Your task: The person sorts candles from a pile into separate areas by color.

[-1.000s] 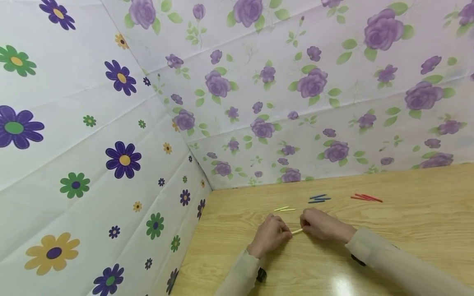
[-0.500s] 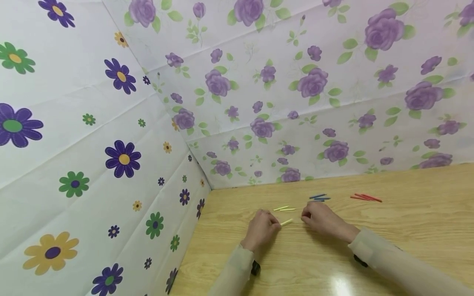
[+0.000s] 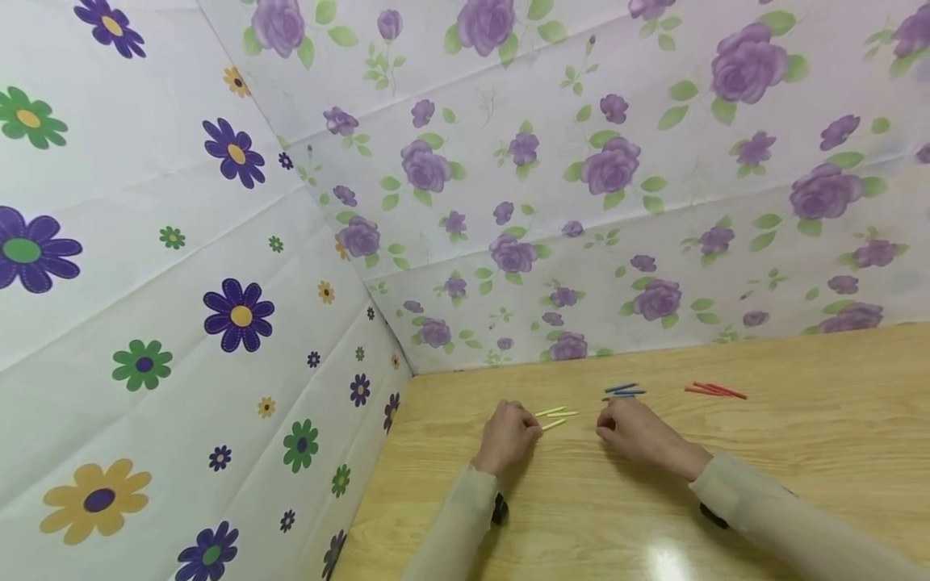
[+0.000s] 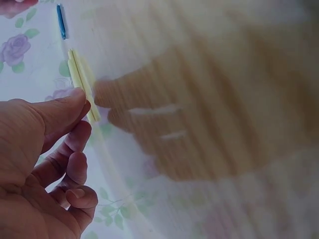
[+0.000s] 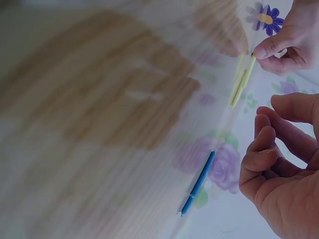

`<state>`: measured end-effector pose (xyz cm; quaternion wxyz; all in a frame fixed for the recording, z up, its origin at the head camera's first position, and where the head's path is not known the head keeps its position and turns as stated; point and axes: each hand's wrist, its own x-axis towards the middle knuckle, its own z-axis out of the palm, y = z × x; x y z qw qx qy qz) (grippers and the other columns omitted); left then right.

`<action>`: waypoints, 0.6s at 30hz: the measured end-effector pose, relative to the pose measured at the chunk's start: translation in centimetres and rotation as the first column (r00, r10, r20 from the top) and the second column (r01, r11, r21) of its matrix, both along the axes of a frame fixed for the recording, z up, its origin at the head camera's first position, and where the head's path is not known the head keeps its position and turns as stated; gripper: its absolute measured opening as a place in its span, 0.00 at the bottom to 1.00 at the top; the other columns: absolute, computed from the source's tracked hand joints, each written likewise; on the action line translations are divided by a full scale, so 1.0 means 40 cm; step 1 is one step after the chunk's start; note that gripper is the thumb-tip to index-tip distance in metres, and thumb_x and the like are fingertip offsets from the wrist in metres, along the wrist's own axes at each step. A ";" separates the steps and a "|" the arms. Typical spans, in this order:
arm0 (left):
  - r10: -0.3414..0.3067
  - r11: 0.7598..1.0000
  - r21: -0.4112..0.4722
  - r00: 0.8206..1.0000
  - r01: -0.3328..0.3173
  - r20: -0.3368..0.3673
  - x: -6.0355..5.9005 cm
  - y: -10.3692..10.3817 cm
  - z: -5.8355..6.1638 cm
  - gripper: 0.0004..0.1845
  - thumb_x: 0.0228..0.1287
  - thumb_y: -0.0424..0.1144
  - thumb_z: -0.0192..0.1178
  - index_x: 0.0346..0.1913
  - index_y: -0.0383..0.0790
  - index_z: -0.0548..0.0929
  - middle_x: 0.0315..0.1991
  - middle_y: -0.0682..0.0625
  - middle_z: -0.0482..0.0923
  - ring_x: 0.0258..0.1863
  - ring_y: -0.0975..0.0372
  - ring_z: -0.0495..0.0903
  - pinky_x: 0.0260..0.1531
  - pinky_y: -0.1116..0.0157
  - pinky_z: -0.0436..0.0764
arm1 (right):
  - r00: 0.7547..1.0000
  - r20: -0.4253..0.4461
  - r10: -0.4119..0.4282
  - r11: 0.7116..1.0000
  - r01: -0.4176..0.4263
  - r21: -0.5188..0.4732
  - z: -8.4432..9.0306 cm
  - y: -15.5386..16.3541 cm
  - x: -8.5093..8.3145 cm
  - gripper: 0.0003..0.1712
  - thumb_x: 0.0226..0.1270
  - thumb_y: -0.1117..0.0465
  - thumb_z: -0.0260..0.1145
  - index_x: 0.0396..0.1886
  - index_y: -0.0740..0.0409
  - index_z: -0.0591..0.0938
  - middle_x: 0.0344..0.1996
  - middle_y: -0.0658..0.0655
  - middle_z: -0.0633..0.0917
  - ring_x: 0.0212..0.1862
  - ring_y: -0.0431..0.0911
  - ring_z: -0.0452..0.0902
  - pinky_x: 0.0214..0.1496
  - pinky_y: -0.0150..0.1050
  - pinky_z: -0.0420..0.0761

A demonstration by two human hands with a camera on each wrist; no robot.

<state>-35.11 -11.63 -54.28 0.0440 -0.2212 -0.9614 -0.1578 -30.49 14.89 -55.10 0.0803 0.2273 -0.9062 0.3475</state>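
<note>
My left hand pinches the near end of a thin yellow crayon-like stick between thumb and forefinger. The stick lies low at the tabletop, just in front of two other yellow sticks. In the left wrist view the yellow sticks overlap in a narrow bundle at the thumb tip. My right hand is empty, its fingers loosely curled and the thumb apart from them, seen in the right wrist view. It hovers by the blue sticks and covers part of one.
Several red sticks lie in a group to the right of the blue ones. A glossy wood-grain table runs back to a wall with purple roses. A wall with daisies borders the left side.
Both hands were at the yellow stick; the right hand has let go of it. The left hand has carried the stick up and left, beside the other yellow ones.
</note>
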 end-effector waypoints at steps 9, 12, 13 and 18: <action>0.002 1.000 -0.023 1.000 -0.002 -0.019 -0.012 0.002 0.006 0.05 0.68 0.41 0.76 0.36 0.45 0.97 0.40 0.53 0.89 0.44 0.61 0.79 0.41 0.66 0.82 | 1.000 -0.007 -0.008 1.000 0.008 0.015 0.005 0.032 0.011 0.14 0.74 0.69 0.68 0.28 0.55 0.91 0.25 0.44 0.85 0.30 0.35 0.68 0.35 0.32 0.71; 0.001 1.000 -0.028 1.000 -0.002 -0.026 -0.015 0.001 0.008 0.05 0.68 0.41 0.77 0.36 0.45 0.97 0.40 0.53 0.90 0.43 0.61 0.79 0.41 0.66 0.82 | 1.000 -0.013 0.006 1.000 -0.006 0.030 0.006 0.042 0.012 0.16 0.75 0.69 0.68 0.26 0.54 0.90 0.22 0.43 0.82 0.29 0.35 0.66 0.34 0.32 0.68; -0.001 0.999 -0.032 1.000 0.000 -0.029 -0.016 0.001 0.008 0.05 0.68 0.42 0.77 0.36 0.45 0.97 0.40 0.53 0.90 0.43 0.61 0.79 0.41 0.67 0.82 | 1.000 -0.017 0.006 0.999 -0.005 0.035 0.006 0.045 0.013 0.15 0.74 0.69 0.68 0.26 0.54 0.90 0.22 0.42 0.82 0.29 0.35 0.66 0.34 0.32 0.68; -0.004 0.999 -0.046 0.999 0.003 -0.038 -0.022 0.004 0.003 0.04 0.67 0.42 0.77 0.36 0.46 0.97 0.40 0.53 0.90 0.43 0.61 0.79 0.41 0.67 0.82 | 1.000 -0.012 -0.007 0.999 0.008 0.048 0.003 0.061 0.020 0.12 0.74 0.68 0.69 0.29 0.54 0.92 0.25 0.44 0.85 0.31 0.35 0.69 0.36 0.33 0.71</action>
